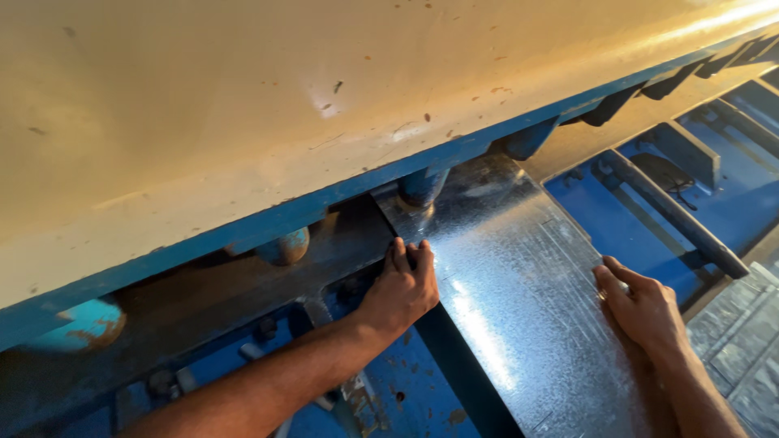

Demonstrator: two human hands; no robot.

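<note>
A shiny galvanised metal sheet (511, 284) lies on the blue bed of a shearing machine, its far end pushed under the machine's cream front cover (243, 105). My left hand (402, 290) grips the sheet's left edge, fingers curled over it. Flat on the sheet's right edge rests my right hand (641, 304), its fingers pointing toward the machine. A blue cylindrical hold-down foot (422, 188) stands just above the sheet's far left corner.
More blue hold-down feet (284, 246) hang in a row under the cover's blue lower rim. Right of the sheet are blue table supports (682, 219) with gaps between them. A grey ribbed surface (742, 341) shows at the lower right.
</note>
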